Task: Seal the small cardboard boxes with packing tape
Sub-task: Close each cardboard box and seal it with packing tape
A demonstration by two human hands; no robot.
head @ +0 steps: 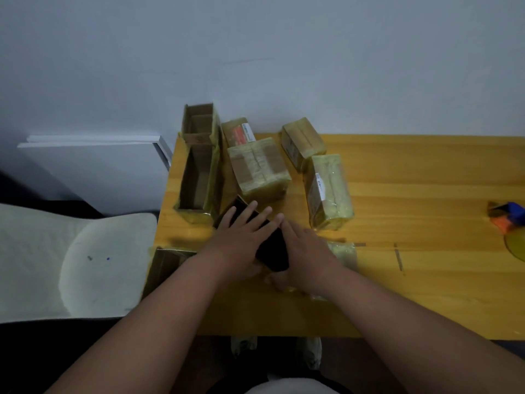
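Boxes (260,166) wrapped in yellowish tape are sitting across the bench (412,177), and a dark box (272,251) is lying near its front edge under both hands. Left hand (241,240) and right hand (306,245) are pressing flat on it, fingers straight, gripping nothing. Holding it square should help; a tape dispenser (507,217) is waiting well apart, by a plain wall (255,52).

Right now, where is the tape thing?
In the head view the tape dispenser lies at the far right edge of the table, well away from the boxes and both hands.
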